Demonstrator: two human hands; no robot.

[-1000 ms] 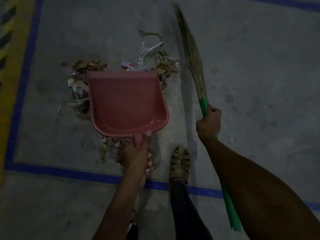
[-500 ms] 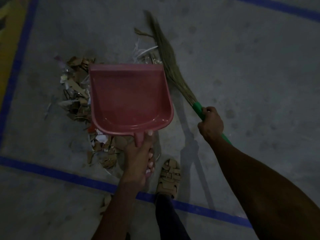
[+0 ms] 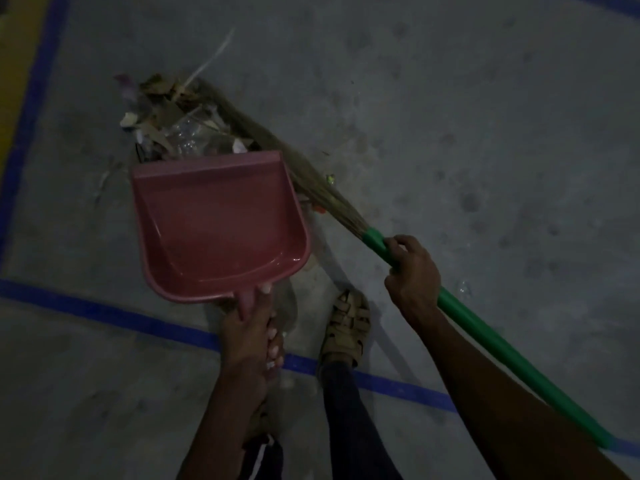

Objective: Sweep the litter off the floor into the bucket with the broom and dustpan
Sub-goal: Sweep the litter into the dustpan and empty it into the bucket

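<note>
The left hand [image 3: 251, 329] reaches forward from a bare forearm, fingers curled shut around the dustpan [image 3: 218, 223] handle, thumb laid along its top. The right hand [image 3: 412, 271] is fisted around the broom [image 3: 485, 332] handle near its upper end, its bare arm stretching in from the lower right.

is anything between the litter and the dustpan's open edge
Nothing visible. The litter lies right against the front lip of the dustpan, with the broom bristles on its far right side. The pan's inside looks empty, so no litter is in yet. The bucket is not in view.
</note>
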